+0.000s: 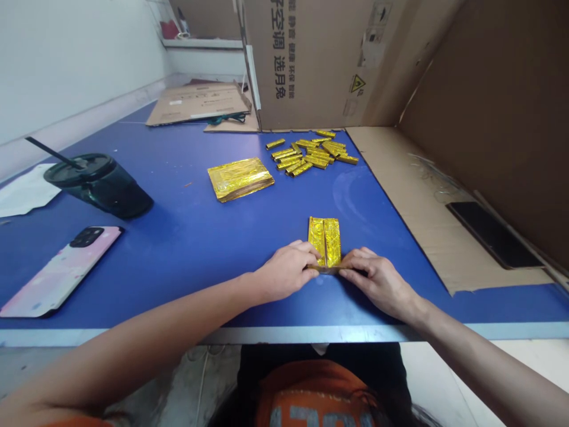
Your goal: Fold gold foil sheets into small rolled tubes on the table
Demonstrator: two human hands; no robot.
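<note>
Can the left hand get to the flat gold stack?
Probably yes: nothing stands between the left hand and the gold stack. It would likely have to let go of the folded gold sheet first.

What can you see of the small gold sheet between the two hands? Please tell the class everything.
The gold sheet is shiny, crinkled and foil-like, with two panels side by side and a dark line between them. Its near edge shows a duller, brownish strip that seems folded up. It lies on the blue table, towards the person. The left hand grips its near left corner, covering part of it; the right hand pinches its near right corner.
</note>
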